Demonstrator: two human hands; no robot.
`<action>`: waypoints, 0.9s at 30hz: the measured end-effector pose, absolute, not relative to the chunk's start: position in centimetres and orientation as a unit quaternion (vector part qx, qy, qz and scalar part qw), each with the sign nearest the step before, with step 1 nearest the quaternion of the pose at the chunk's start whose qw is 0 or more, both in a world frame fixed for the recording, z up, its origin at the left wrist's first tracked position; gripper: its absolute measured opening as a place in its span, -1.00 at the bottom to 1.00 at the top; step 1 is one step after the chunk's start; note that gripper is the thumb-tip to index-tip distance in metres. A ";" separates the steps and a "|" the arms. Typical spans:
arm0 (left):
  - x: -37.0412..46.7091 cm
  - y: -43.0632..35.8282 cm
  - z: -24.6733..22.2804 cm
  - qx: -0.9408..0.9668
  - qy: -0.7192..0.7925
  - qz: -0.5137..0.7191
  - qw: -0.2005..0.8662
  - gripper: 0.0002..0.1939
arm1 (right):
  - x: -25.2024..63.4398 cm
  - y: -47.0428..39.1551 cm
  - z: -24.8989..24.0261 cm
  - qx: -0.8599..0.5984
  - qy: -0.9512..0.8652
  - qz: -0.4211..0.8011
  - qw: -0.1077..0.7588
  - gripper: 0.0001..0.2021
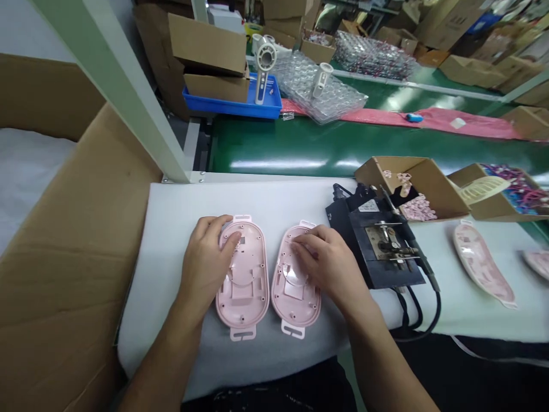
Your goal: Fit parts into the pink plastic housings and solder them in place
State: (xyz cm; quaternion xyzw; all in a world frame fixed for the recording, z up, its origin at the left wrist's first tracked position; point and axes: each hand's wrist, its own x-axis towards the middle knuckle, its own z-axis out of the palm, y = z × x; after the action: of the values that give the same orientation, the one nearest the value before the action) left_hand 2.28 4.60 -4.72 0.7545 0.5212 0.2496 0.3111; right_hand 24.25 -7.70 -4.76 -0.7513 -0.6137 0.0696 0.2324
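Two pink plastic shells lie side by side on the white table cover, their hollow insides facing up. My left hand (208, 260) curls over the upper left side of the left shell (249, 274), its thumb reaching inside and its fingers at the rim. Over the upper part of the right shell (285, 292) is my right hand (330, 260), with thumb and fingertips pinched close together inside the shell. Whatever those fingertips may hold is too small to make out. A clear round window shows in the right shell beside the fingers.
A black soldering device (386, 246) with cables stands right of my right hand. Behind it are boxes of small pink parts (418, 207) and wires (523, 191). More pink shells (482, 260) lie far right. A metal post (124, 91) and large carton (72, 257) flank the left.
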 end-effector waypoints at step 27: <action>1.2 4.4 -4.6 0.813 0.456 0.242 0.270 -0.82 | 24.5 -8.5 -6.1 -0.685 -0.550 0.092 0.468 -0.90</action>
State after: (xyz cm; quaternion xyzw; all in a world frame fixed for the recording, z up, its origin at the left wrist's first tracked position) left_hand 1.19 4.36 -4.62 0.8128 0.4560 0.2416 0.2703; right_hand 24.46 -8.51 -6.05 -0.6853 -0.5501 0.0922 0.4682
